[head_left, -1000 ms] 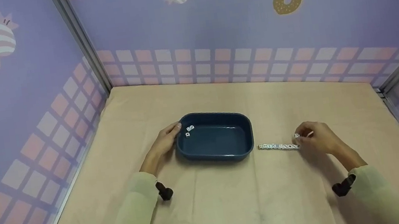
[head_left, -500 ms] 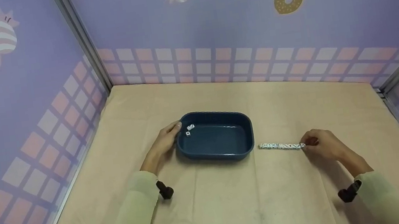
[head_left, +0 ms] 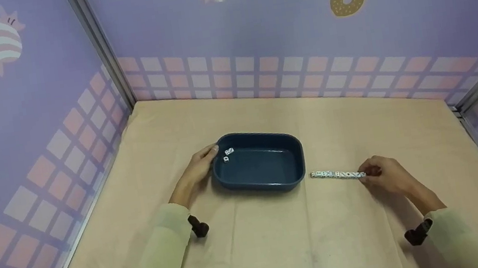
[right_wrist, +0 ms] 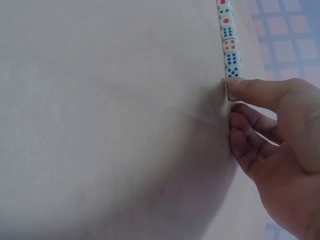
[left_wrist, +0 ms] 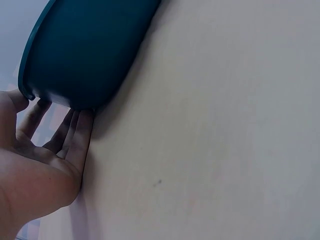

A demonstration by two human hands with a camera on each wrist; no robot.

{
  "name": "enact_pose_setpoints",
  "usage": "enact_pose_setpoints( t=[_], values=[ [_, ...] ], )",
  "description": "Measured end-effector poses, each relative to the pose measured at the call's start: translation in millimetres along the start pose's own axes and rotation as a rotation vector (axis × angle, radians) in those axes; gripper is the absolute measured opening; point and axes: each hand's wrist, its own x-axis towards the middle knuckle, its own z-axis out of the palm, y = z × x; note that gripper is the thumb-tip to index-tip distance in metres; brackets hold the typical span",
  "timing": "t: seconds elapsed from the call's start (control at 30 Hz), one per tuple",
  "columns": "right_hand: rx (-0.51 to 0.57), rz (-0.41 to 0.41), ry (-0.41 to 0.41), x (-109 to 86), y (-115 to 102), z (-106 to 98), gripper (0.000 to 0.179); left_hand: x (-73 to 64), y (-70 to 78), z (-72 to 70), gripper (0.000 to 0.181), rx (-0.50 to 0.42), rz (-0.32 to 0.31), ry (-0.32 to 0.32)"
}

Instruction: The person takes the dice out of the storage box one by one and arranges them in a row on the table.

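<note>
A dark blue rectangular dish (head_left: 265, 186) with rounded corners stands on the cloth, with several white dice (head_left: 229, 151) inside at its upper left corner. My left hand (head_left: 199, 166) grips its left end, thumb on the rim and fingers against the outer wall (left_wrist: 80, 60). To the right of the dish runs a straight row of white dice (head_left: 337, 174); red and blue pips show on it in the right wrist view. At the row's right end my right hand (head_left: 387, 174) pinches the last die (right_wrist: 233, 93), largely hidden behind the thumb.
Beige cloth (head_left: 264, 247) with a few creases covers the table. Purple patterned walls (head_left: 279, 21) rise behind it and at both sides, with metal posts (head_left: 104, 55) in the corners. A dark wrist camera (head_left: 417, 234) sits at the right cuff.
My right hand has lowered a die from above the row's right end and set it in line there, lengthening the row. My left hand has kept its grip on the dish.
</note>
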Motion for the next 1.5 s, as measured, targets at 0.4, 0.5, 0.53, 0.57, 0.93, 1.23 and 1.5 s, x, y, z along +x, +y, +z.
enact_pose_setpoints(
  t=[0.4, 0.5, 0.53, 0.57, 0.93, 1.23, 1.5],
  values=[
    [-0.019, -0.006, 0.04, 2.0, 4, 6, 0.015, 0.1, -1.6, -0.3, 0.06, -0.009, -0.029, 0.013],
    [-0.004, 0.009, 0.028, 1.1, 4, 7, 0.016, 0.0, -2.6, -0.8, 0.06, -0.01, -0.036, 0.012],
    [0.0, 0.012, 0.019, 1.0, 3, 6, 0.017, 0.1, -2.9, -1.1, 0.06, -0.013, -0.039, 0.006],
    [-0.002, 0.012, 0.012, 1.1, 2, 5, 0.017, 0.2, -2.6, -1.3, 0.061, -0.015, -0.041, 0.002],
    [0.0, -0.117, 0.101, 37.0, -55, 0, 0.025, -0.1, 1.7, -2.0, 0.062, -0.023, -0.062, -0.005],
    [0.152, -0.27, 0.188, 86.2, -131, 42, 0.02, -1.1, 3.3, 1.0, 0.06, -0.016, -0.055, 0.001],
    [0.162, -0.338, 0.097, 126.7, -181, 95, 0.02, -1.1, 1.9, 0.3, 0.06, -0.026, -0.057, 0.002]
  ],
)
